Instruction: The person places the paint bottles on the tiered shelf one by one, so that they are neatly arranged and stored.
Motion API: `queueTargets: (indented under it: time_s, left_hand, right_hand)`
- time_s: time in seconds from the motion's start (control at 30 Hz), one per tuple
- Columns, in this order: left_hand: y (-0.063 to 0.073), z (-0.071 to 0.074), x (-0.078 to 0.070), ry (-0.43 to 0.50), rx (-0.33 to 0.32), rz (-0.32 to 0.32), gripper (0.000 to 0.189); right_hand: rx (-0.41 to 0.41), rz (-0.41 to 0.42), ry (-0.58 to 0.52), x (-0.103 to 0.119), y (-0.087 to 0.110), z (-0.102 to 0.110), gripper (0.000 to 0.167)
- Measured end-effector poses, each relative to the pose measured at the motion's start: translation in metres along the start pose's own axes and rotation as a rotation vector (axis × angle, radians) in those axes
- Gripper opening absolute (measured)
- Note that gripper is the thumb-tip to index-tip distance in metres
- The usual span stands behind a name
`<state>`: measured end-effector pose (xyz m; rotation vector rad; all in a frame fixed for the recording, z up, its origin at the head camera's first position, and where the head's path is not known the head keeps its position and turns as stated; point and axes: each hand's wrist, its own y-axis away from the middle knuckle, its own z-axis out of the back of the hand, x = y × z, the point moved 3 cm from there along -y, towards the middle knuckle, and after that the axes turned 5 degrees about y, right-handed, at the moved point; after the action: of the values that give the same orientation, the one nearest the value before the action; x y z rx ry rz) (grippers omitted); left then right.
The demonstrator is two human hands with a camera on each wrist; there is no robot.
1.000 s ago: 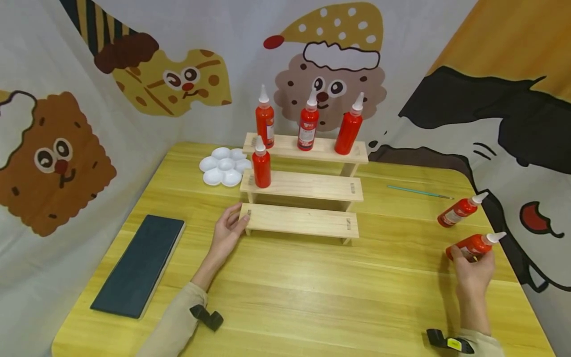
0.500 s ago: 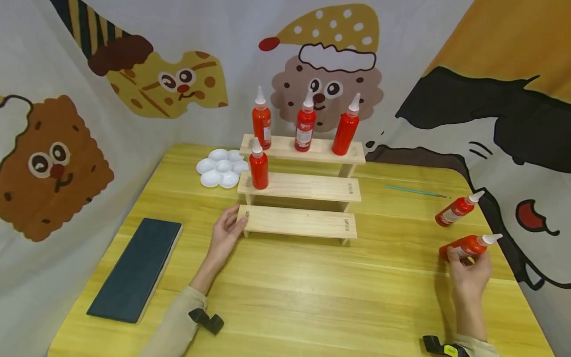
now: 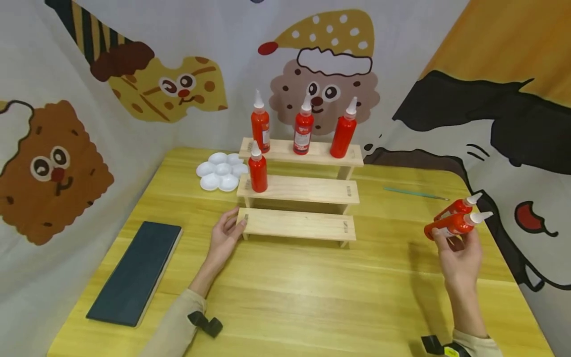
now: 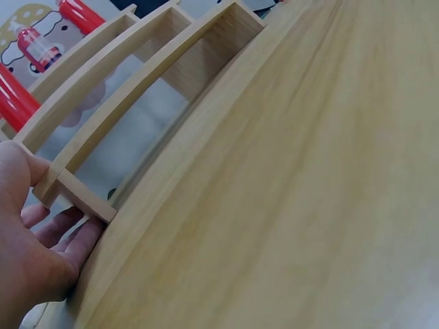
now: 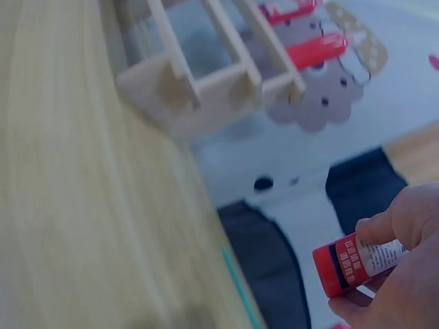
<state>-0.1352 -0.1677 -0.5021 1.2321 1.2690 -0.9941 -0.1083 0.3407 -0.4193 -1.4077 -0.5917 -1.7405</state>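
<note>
My right hand [image 3: 461,263] grips a red squeeze bottle [image 3: 454,224] with a white nozzle, tilted and held above the table. Its base and label show in the right wrist view, where the bottle [image 5: 346,266] sits between thumb and fingers. A second red bottle [image 3: 456,207] is partly hidden behind it. My left hand [image 3: 224,238] holds the left end of the lowest step of a three-step wooden rack [image 3: 296,223]. In the left wrist view, the thumb lies at the step's corner and the fingers reach round its leg [image 4: 86,197]. Three red bottles stand on the top step, one [image 3: 258,173] on the middle step's left.
A white flower-shaped palette [image 3: 222,171] lies left of the rack. Farther left rests a dark notebook [image 3: 136,272]. A thin teal paintbrush [image 3: 415,193] lies right of the rack on the wooden table [image 3: 312,297]. Cartoon-printed cloth [image 3: 200,29] hangs behind.
My right hand has lifted the bottle and moved it up and left, in front of the other loose bottle. The left hand keeps its place at the rack.
</note>
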Motion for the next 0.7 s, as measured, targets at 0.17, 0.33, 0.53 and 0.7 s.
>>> queueTargets:
  time_s: [0.17, 0.33, 0.53, 0.7]
  left_hand:
    - [0.000, -0.004, 0.004, 0.007, 0.018, 0.014, 0.053]
    - [0.001, -0.001, 0.007, 0.017, 0.014, 0.023, 0.053]
    - [0.000, 0.001, 0.006, 0.022, 0.012, 0.020, 0.054]
    - [0.002, -0.001, 0.002, 0.029, 0.007, 0.025, 0.053]
  right_hand:
    - [0.047, 0.100, 0.106, 0.019, 0.009, -0.010, 0.054]
    - [0.103, 0.272, 0.117, 0.039, 0.018, -0.029, 0.055]
    - [0.188, 0.387, 0.068, 0.062, 0.028, -0.055, 0.050]
    - [0.277, 0.453, 0.030, 0.078, 0.035, -0.079, 0.046]
